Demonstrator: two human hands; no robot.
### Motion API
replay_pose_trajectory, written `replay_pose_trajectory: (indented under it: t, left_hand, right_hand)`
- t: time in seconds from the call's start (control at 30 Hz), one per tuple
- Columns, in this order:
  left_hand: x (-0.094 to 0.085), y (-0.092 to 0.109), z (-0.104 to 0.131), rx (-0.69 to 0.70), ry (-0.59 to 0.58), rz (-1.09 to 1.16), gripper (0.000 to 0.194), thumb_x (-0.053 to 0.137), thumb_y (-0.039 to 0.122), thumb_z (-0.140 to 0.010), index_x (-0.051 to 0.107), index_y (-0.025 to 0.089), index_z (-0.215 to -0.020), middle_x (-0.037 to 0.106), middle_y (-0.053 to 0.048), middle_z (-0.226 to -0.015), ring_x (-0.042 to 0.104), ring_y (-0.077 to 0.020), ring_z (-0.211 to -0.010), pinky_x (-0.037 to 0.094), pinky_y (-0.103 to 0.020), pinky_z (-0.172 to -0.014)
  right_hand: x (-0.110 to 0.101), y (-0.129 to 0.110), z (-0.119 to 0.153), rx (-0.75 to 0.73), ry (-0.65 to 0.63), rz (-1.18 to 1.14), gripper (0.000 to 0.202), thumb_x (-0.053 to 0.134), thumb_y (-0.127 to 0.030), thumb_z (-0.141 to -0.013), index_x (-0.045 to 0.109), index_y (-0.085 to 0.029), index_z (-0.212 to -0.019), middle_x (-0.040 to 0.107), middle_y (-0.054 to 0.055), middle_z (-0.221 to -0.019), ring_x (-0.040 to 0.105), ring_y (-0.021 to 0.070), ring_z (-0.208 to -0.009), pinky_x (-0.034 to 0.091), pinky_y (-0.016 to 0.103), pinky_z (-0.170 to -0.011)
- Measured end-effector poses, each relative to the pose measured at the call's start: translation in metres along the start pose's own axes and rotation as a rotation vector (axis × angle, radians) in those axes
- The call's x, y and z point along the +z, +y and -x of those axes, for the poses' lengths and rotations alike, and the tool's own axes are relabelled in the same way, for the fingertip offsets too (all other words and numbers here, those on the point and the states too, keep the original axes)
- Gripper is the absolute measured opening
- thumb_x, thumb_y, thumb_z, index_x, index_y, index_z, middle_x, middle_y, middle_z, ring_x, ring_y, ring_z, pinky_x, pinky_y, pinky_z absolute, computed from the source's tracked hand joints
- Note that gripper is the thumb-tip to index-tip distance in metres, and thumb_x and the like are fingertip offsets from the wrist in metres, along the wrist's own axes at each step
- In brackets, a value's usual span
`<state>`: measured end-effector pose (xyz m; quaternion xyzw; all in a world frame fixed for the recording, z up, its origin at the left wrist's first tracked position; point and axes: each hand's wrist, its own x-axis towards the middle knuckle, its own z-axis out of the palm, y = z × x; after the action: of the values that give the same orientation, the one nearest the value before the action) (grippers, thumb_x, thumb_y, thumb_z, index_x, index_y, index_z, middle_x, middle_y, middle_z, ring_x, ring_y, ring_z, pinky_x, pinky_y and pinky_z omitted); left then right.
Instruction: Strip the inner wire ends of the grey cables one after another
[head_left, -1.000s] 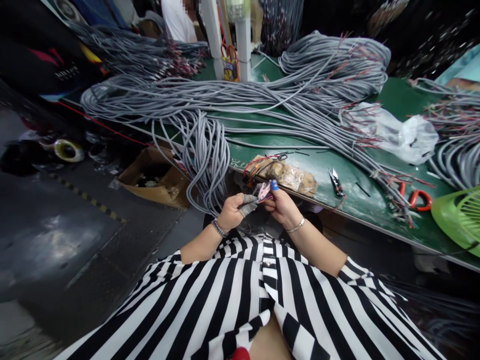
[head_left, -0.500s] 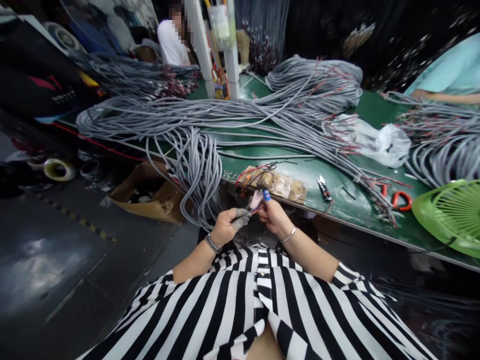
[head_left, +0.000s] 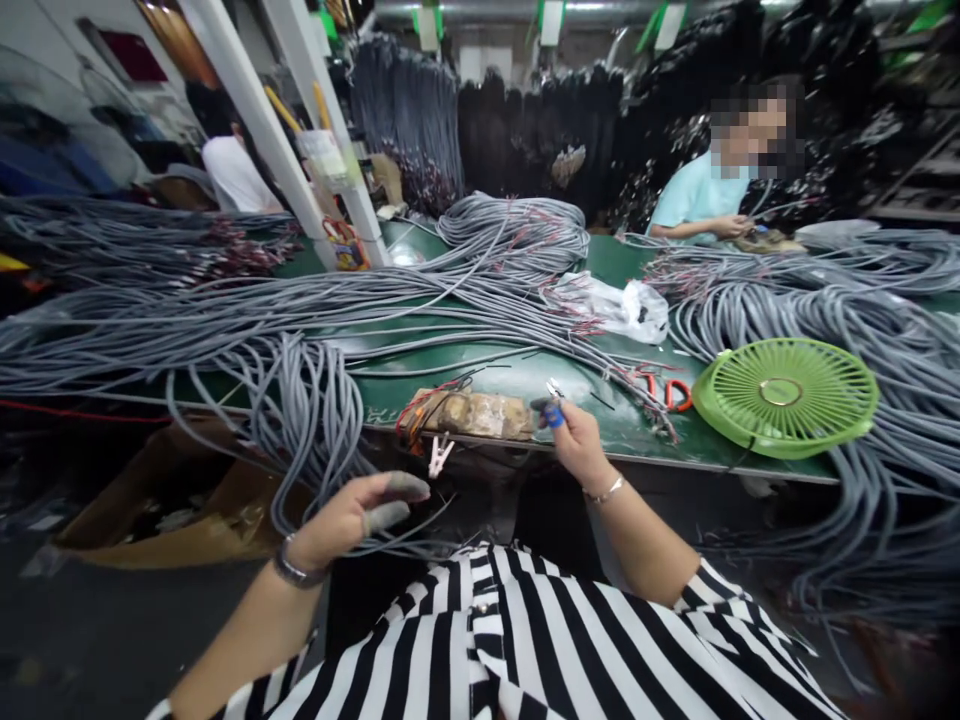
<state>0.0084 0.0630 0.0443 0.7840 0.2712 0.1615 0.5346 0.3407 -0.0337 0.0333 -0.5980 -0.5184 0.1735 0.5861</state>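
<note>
Left hand [head_left: 351, 515]: fingers parted, near pale clip [head_left: 439, 459] | Right hand [head_left: 579, 442]: at pliers [head_left: 553, 388], closure cannot be told

One pale clip [head_left: 439, 459], one fan [head_left: 780, 391], two posts [head_left: 257, 130]

1 head-worn camera | faces forward, down | left hand [head_left: 349, 518], right hand [head_left: 579, 442] near | hanging cables [head_left: 405, 120] far

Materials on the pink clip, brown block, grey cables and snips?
Pink clip: probably moulded plastic, smooth, evenly coloured.
Brown block: perhaps wood under clear tape; uneven brown with a shiny patch.
Grey cables: likely plastic sheathing, satin; uniform colour, soft highlights.
Snips: tips look like metal, bright and silvery; handle material can't be judged here.
</note>
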Motion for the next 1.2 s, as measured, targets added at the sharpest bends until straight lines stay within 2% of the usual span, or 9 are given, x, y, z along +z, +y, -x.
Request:
replay_pose_trajectory:
  t: [0.1, 0.2, 0.4, 0.5, 0.6, 0.77, 0.9, 1.03, 1.2]
  left_hand:
    - [-0.03, 0.031, -0.04, 0.102, 0.088, -0.008, 0.023, 0.065, 0.039, -0.08, 0.074, 0.025, -0.096, 0.075, -0.007, -0.088, 0.071, -0.0229, -0.08, 0.058, -0.036, -0.078]
    - [-0.047, 0.048, -0.101, 0.173, 0.139, -0.225, 0.029, 0.066, 0.044, -0.079, 0.074, 0.021, -0.094, 0.075, -0.007, -0.09, 0.069, -0.0223, -0.082, 0.056, -0.033, -0.077]
    - [-0.059, 0.048, -0.222, 0.179, 0.077, -0.935, 0.039, 0.056, 0.041, -0.081, 0.068, 0.018, -0.111, 0.068, -0.01, -0.115, 0.062, -0.0246, -0.105, 0.047, -0.035, -0.096]
    - [-0.062, 0.046, -0.264, 0.071, 0.068, -1.232, 0.048, 0.055, 0.037, -0.082, 0.059, 0.014, -0.124, 0.058, -0.015, -0.13, 0.056, -0.0278, -0.115, 0.042, -0.038, -0.102]
    - [-0.063, 0.045, -0.294, 0.051, 0.077, -1.36, 0.058, 0.055, 0.031, -0.081, 0.049, 0.013, -0.136, 0.045, -0.016, -0.144, 0.049, -0.0282, -0.125, 0.036, -0.037, -0.106]
    - [-0.049, 0.049, -0.33, 0.209, -0.116, -1.405, 0.075, 0.059, 0.029, -0.078, 0.031, 0.018, -0.147, 0.033, -0.01, -0.155, 0.03, -0.0271, -0.141, 0.028, -0.036, -0.113]
    - [-0.023, 0.057, -0.345, 0.197, -0.162, -1.382, 0.06, 0.058, 0.029, -0.078, 0.047, 0.016, -0.136, 0.055, -0.014, -0.136, 0.049, -0.0264, -0.127, 0.039, -0.035, -0.103]
    - [0.0, 0.062, -0.341, 0.223, -0.191, -1.41, 0.04, 0.055, 0.029, -0.078, 0.059, 0.011, -0.115, 0.064, -0.017, -0.117, 0.061, -0.0292, -0.108, 0.046, -0.037, -0.092]
    - [0.01, 0.071, -0.324, 0.229, -0.202, -1.444, 0.037, 0.056, 0.021, -0.076, 0.058, 0.01, -0.112, 0.061, -0.019, -0.116, 0.062, -0.0292, -0.106, 0.047, -0.035, -0.089]
  right_hand:
    - [-0.023, 0.013, -0.021, 0.163, 0.149, -0.105, 0.034, 0.056, -0.052, -0.082, 0.065, -0.019, -0.081, 0.059, 0.001, -0.063, 0.048, 0.0134, -0.054, 0.039, 0.026, -0.054]
    - [-0.03, 0.024, -0.03, 0.31, 0.175, -0.282, 0.038, 0.056, -0.055, -0.079, 0.063, -0.018, -0.088, 0.056, -0.002, -0.06, 0.038, 0.0098, -0.044, 0.031, 0.024, -0.045]
    - [-0.029, 0.028, -0.025, 0.19, 0.127, 0.02, 0.032, 0.057, -0.045, -0.081, 0.059, -0.018, -0.066, 0.056, -0.001, -0.058, 0.045, 0.0118, -0.054, 0.035, 0.025, -0.055]
    - [-0.03, 0.03, -0.024, 0.168, 0.123, 0.072, 0.029, 0.056, -0.043, -0.083, 0.058, -0.018, -0.068, 0.057, -0.001, -0.06, 0.047, 0.0133, -0.057, 0.036, 0.026, -0.058]
    - [-0.03, 0.031, -0.024, 0.152, 0.108, 0.108, 0.027, 0.057, -0.042, -0.083, 0.058, -0.019, -0.068, 0.055, -0.001, -0.059, 0.045, 0.0134, -0.057, 0.034, 0.026, -0.057]
    - [-0.031, 0.029, -0.024, 0.121, 0.103, 0.076, 0.024, 0.058, -0.038, -0.083, 0.059, -0.019, -0.068, 0.053, -0.002, -0.059, 0.043, 0.0134, -0.057, 0.033, 0.026, -0.057]
    - [-0.03, 0.028, -0.024, 0.151, 0.113, 0.069, 0.023, 0.059, -0.039, -0.082, 0.06, -0.019, -0.069, 0.052, -0.002, -0.058, 0.042, 0.0135, -0.056, 0.032, 0.026, -0.056]
    - [-0.029, 0.028, -0.025, 0.171, 0.1, 0.073, 0.023, 0.058, -0.04, -0.083, 0.061, -0.019, -0.073, 0.053, -0.002, -0.059, 0.042, 0.0131, -0.055, 0.032, 0.026, -0.056]
    - [-0.029, 0.029, -0.026, 0.153, 0.103, 0.03, 0.021, 0.059, -0.039, -0.081, 0.062, -0.019, -0.073, 0.054, -0.002, -0.059, 0.044, 0.0135, -0.057, 0.034, 0.026, -0.056]
